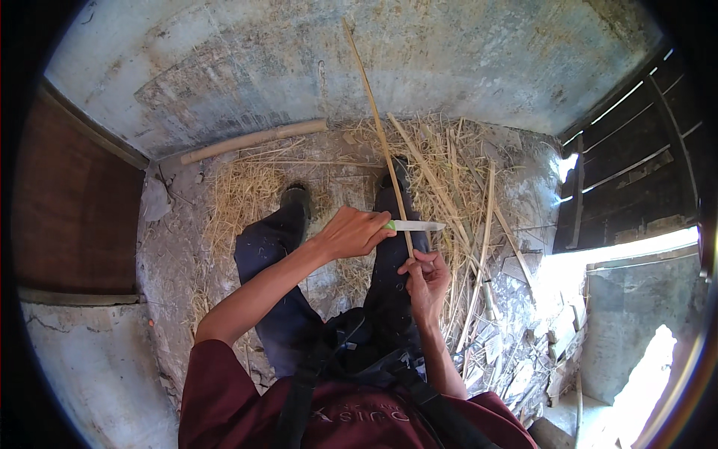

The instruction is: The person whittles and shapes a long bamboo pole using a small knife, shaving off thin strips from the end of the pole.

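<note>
My left hand is closed round the green handle of a knife. Its pale blade points right and lies across a long, thin bamboo strip, just above my right thigh. My right hand pinches the near end of that strip between thumb and fingers, a little below the blade. From there the strip slants away, its far end reaching up in front of the wall. How firmly the blade presses on the strip I cannot tell.
Straw-like shavings litter the floor round my shoes. Several bamboo strips lie on the right. A thicker bamboo pole rests along the foot of the concrete wall. Rubble lies at the right, near a dark wooden panel.
</note>
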`<state>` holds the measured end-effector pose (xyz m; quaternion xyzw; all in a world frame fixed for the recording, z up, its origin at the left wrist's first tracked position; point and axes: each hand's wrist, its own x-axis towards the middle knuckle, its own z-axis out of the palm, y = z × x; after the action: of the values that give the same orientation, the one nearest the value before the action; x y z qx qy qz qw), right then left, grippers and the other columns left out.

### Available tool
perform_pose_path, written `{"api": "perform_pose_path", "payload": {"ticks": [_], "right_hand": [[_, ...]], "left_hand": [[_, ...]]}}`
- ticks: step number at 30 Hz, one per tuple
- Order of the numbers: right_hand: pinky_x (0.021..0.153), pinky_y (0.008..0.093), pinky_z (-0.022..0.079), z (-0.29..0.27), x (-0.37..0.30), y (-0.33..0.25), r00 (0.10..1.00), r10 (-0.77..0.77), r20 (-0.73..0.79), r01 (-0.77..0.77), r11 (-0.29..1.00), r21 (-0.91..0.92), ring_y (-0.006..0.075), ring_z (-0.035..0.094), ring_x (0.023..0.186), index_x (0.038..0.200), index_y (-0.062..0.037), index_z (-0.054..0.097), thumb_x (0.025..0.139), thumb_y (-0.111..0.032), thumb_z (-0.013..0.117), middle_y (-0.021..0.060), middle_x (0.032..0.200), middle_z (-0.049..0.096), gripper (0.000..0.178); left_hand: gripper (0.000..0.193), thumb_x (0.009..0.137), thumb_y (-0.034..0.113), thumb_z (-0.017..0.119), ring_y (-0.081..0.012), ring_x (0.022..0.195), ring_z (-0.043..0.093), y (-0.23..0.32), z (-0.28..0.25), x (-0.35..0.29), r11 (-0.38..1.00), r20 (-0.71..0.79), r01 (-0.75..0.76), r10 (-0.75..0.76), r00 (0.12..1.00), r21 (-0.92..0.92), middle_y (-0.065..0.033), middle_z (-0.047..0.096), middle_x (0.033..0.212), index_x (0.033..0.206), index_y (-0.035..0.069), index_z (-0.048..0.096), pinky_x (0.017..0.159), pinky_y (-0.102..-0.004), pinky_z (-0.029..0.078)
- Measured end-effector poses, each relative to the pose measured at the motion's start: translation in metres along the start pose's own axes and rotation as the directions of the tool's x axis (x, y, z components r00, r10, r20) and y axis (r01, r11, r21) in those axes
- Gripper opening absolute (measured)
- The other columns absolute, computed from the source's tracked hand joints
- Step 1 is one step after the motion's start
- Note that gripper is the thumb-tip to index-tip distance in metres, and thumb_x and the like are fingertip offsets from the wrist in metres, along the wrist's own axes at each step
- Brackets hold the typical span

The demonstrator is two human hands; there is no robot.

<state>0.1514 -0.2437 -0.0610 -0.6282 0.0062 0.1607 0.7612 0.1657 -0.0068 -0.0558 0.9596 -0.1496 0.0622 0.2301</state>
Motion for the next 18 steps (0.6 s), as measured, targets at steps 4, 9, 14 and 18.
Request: {"api": "perform_pose_path", "payload": {"ticks": [4, 9, 14, 18], "right_hand": [[0.049, 0.0201, 0.034, -0.0035, 0.0015, 0.0014, 1.000, -0.012, -0.005, 0.012, 1.000, 0.010, 0.0008, 0.048, 0.053, 0.111, -0.0023, 0.064, 0.103, -0.001, 0.068, 0.0098, 0.081, 0.077, 0.009], [0.049, 0.0202, 0.035, -0.0041, 0.0013, 0.0000, 1.000, -0.013, 0.003, 0.013, 1.000, -0.005, 0.0010, 0.049, 0.053, 0.111, -0.0019, 0.064, 0.103, -0.001, 0.068, 0.0101, 0.082, 0.077, 0.009], [0.049, 0.0201, 0.034, -0.0061, 0.0016, 0.0013, 1.000, -0.010, 0.001, 0.010, 1.000, 0.005, 0.0010, 0.049, 0.053, 0.111, -0.0016, 0.064, 0.103, -0.002, 0.069, 0.0096, 0.081, 0.077, 0.010], [0.049, 0.0200, 0.034, -0.0057, 0.0023, 0.0005, 1.000, -0.010, 0.002, 0.010, 1.000, -0.017, 0.0009, 0.049, 0.053, 0.112, -0.0015, 0.064, 0.103, -0.003, 0.069, 0.0089, 0.080, 0.076, 0.010]], "left_hand": [[0.039, 0.111, 0.045, 0.056, -0.0386, 0.064, 0.069, 0.0026, -0.0017, 0.0050, 1.000, 0.000, -0.007, 0.007, 1.000, -0.010, -0.0136, 0.066, 0.069, 0.099, 0.008, 0.060, 0.052, -0.0494, 0.046], [0.038, 0.110, 0.045, 0.057, -0.0387, 0.063, 0.069, 0.0008, 0.0006, 0.0049, 1.000, -0.016, -0.015, 0.015, 1.000, -0.020, -0.0138, 0.066, 0.069, 0.098, 0.009, 0.060, 0.051, -0.0493, 0.045], [0.039, 0.110, 0.045, 0.057, -0.0388, 0.064, 0.069, 0.0016, -0.0006, 0.0067, 1.000, -0.006, -0.020, 0.020, 1.000, -0.006, -0.0141, 0.066, 0.068, 0.099, 0.008, 0.060, 0.051, -0.0490, 0.045], [0.040, 0.110, 0.046, 0.057, -0.0392, 0.064, 0.069, 0.0001, 0.0037, 0.0053, 1.000, -0.016, -0.009, 0.009, 1.000, -0.013, -0.0139, 0.066, 0.069, 0.099, 0.008, 0.060, 0.052, -0.0492, 0.045]]}}
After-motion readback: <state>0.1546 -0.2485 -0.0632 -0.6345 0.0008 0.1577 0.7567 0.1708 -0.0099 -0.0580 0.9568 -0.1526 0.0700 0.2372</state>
